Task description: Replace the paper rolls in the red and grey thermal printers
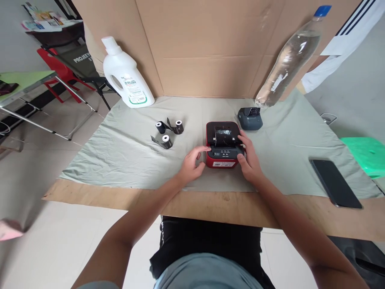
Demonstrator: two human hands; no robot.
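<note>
A red and black label printer (223, 144) rests on the grey-green cloth, its dark lid at the back and a button panel with small white markings at the front. A white label with a code is on its front face. My left hand (192, 163) reaches its left side, index finger stretched out to the printer's edge, the other fingers loosely bent and holding nothing. My right hand (250, 161) grips the right side, thumb at the front corner and fingers along the edge. Behind it, to the right, sits a smaller dark grey device (250, 118).
Three small rolls of black film (167, 141) lie left of the printer. A white detergent bottle (129, 78) and a water bottle (290, 60) stand before the cardboard (207, 48). A phone (335, 183) lies at right, near a green plastic item (365, 154). Wood edges the table (210, 202).
</note>
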